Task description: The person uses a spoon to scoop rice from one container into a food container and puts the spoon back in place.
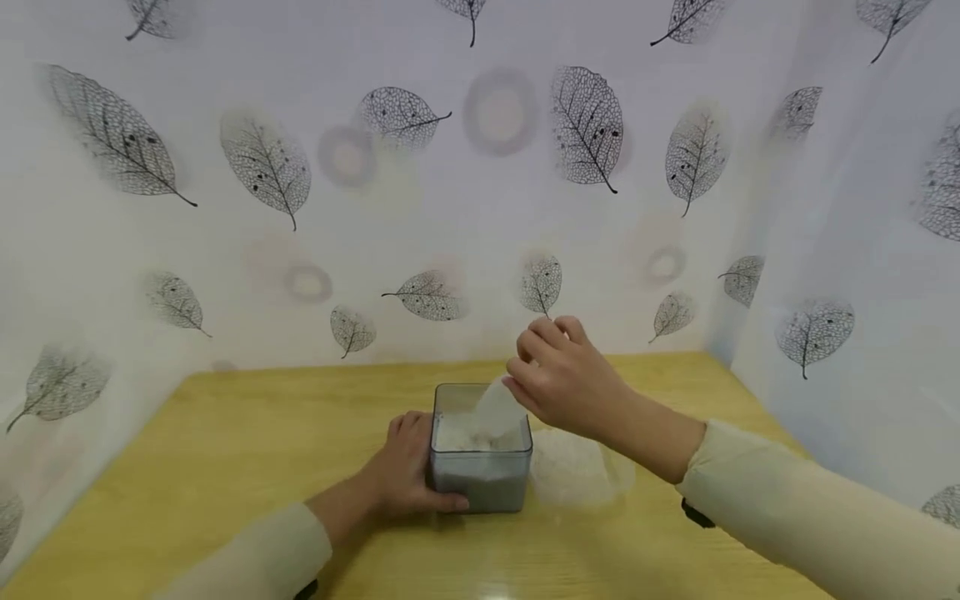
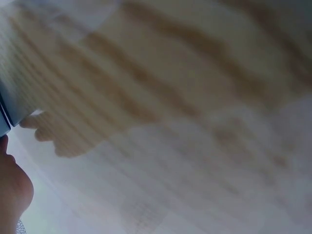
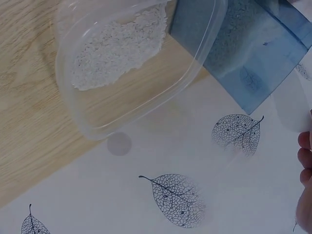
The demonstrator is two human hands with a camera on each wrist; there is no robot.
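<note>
A square, clear grey-blue container (image 1: 480, 479) stands on the table, part full of rice (image 1: 457, 435). My left hand (image 1: 408, 467) grips its left side, the thumb along the front wall and the fingers behind at the left. In my right hand (image 1: 566, 379), the fingers pinch a translucent white scoop (image 1: 498, 408), tilted down into the container's opening. The scoop (image 3: 292, 102) also shows faintly at the right edge of the right wrist view, with part of the right hand (image 3: 304, 185). The left wrist view catches only a bit of the left hand (image 2: 14, 187) beside the container (image 2: 14, 105).
Right of the container, close by, sits a shallow clear plastic tub (image 1: 618, 475) with rice (image 3: 122, 48) heaped toward one side. Both stand on a yellow wooden table (image 1: 262, 450). A white leaf-print curtain (image 1: 480, 208) rises behind the table and along its sides.
</note>
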